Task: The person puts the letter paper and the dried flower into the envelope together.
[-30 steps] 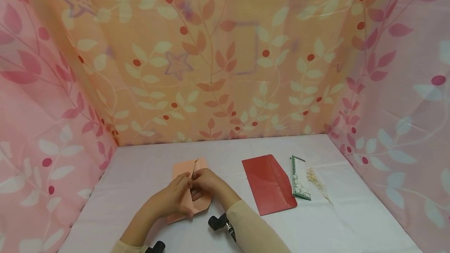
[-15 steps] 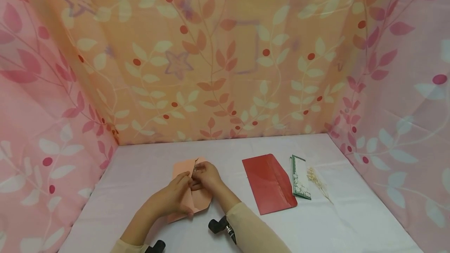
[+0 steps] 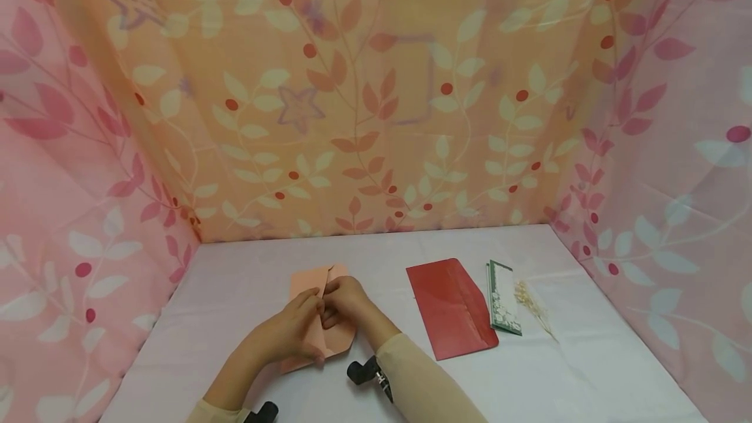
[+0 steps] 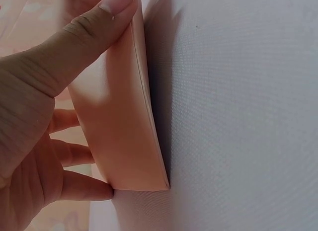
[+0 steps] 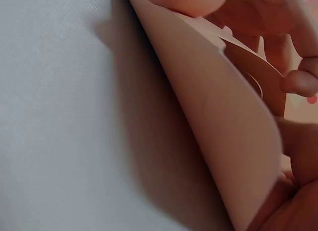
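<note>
Via my feed: left hand [image 3: 292,330] grips the peach envelope [image 3: 303,278], left of the red envelope [image 3: 450,309]. Right hand [image 3: 348,299] is at its flap [image 3: 339,339]; I can't tell whether those fingers pinch. Flap not yet closed; card [image 3: 504,296] and sprig [image 3: 531,302] lie outside.

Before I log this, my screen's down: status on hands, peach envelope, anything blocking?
Left hand grips peach envelope. Right hand at its opening, grip unclear. Envelope gaping open. Red envelope lies apart, to the right; nothing seen blocking.

A white table [image 3: 587,377] bears a red envelope [image 3: 449,312], card [image 3: 504,299] and dried sprig [image 3: 531,305].
</note>
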Motion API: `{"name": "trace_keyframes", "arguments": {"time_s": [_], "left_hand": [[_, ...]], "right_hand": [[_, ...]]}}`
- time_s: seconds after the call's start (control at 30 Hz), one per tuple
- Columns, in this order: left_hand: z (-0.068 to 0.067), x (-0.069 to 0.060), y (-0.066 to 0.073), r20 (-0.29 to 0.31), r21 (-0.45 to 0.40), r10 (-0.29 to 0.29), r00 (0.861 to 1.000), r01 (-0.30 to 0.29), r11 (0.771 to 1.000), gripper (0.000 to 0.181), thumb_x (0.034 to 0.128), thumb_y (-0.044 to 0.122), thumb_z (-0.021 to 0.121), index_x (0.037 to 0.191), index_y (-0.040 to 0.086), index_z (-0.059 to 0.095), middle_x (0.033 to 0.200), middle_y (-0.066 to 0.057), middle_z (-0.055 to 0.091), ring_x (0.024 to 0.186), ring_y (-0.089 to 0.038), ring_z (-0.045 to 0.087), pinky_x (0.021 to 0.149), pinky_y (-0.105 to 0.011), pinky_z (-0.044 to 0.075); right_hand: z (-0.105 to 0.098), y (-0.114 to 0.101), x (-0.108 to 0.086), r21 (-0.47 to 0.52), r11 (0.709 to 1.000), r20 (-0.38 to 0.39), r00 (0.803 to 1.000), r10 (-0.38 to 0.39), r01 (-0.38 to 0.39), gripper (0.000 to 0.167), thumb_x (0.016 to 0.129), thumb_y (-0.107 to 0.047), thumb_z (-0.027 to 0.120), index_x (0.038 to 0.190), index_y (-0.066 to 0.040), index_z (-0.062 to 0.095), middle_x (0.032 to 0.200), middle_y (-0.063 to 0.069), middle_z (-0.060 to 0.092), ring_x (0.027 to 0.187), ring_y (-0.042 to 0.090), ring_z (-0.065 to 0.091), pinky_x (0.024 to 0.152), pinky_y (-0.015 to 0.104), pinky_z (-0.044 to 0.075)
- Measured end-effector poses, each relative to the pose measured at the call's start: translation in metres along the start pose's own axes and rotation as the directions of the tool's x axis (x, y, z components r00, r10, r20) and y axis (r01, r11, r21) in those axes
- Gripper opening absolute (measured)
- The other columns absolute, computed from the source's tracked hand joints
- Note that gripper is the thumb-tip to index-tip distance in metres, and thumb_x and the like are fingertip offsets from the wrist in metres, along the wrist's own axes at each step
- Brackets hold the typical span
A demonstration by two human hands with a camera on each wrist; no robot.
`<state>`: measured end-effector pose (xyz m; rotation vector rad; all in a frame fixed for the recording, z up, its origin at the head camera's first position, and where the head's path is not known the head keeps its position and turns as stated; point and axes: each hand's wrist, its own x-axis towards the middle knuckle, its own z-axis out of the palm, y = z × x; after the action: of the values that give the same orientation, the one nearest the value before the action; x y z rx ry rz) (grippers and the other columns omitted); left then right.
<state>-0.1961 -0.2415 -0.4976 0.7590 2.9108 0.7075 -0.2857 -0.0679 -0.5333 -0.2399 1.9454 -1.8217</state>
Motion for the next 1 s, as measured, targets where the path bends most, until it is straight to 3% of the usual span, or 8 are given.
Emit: {"name": "trace_keyframes", "arguments": {"time_s": [0.13,0.23,0.5,0.6,0.8,1.0], "left_hand": [[0.001,0.001,0.001,0.002,0.0,-0.001,1.0,0.001,1.0,0.085,0.0642,0.061,0.088,0.126,0.017,0.048,0.16,-0.025,0.033,0.142,-0.043,0.042,0.103,-0.055,0.05],[0.002,0.002,-0.001,0.001,0.006,-0.003,1.0,0.003,1.0,0.086,0.0637,0.061,0.088,0.126,0.017,0.048,0.16,-0.025,0.032,0.143,-0.043,0.041,0.105,-0.055,0.049],[0.001,0.002,0.0,0.006,-0.016,-0.005,1.0,0.005,1.0,0.084,0.0631,0.059,0.089,0.124,0.018,0.048,0.159,-0.025,0.033,0.144,-0.044,0.041,0.106,-0.055,0.047],[0.001,0.002,0.0,0.008,-0.012,-0.009,1.0,0.009,1.0,0.083,0.0629,0.059,0.089,0.123,0.019,0.048,0.16,-0.025,0.033,0.144,-0.044,0.04,0.107,-0.055,0.047],[0.001,0.002,0.0,-0.001,0.005,-0.002,1.0,0.002,1.0,0.083,0.0626,0.061,0.089,0.124,0.019,0.051,0.159,-0.024,0.035,0.143,-0.044,0.041,0.105,-0.056,0.048],[0.002,0.004,-0.002,-0.016,0.021,0.026,1.0,-0.026,0.999,0.083,0.0605,0.061,0.09,0.121,0.018,0.053,0.156,-0.025,0.038,0.141,-0.044,0.043,0.103,-0.057,0.049]], "right_hand": [[0.003,0.001,0.001,0.055,0.998,-0.085,0.996,-0.008,0.013,0.023,0.085,0.006,0.066,0.107,0.001,0.059,0.071,0.016,0.071,0.054,0.025,0.07,0.052,0.044,0.061],[0.003,0.0,0.0,0.069,0.997,-0.084,0.996,-0.025,0.031,0.025,0.083,0.006,0.065,0.107,0.003,0.061,0.071,0.015,0.071,0.054,0.024,0.07,0.052,0.045,0.061],[-0.005,-0.005,-0.006,0.118,0.993,0.094,0.995,-0.031,0.02,0.024,0.089,0.001,0.061,0.112,0.005,0.069,0.076,0.01,0.072,0.065,0.022,0.072,0.062,0.047,0.063],[-0.008,-0.005,-0.007,0.163,0.987,0.116,0.993,-0.035,0.016,0.03,0.092,0.002,0.061,0.121,0.005,0.068,0.084,0.012,0.074,0.073,0.022,0.072,0.069,0.048,0.063],[-0.014,-0.009,-0.011,0.203,0.979,0.042,0.999,-0.029,0.02,0.038,0.094,0.008,0.06,0.131,0.012,0.059,0.105,0.022,0.074,0.081,0.029,0.076,0.074,0.048,0.063],[-0.018,-0.01,-0.015,0.086,0.994,-0.013,0.997,-0.073,0.074,0.036,0.092,0.009,0.065,0.128,0.008,0.06,0.105,0.017,0.073,0.077,0.026,0.075,0.07,0.044,0.063]]}}
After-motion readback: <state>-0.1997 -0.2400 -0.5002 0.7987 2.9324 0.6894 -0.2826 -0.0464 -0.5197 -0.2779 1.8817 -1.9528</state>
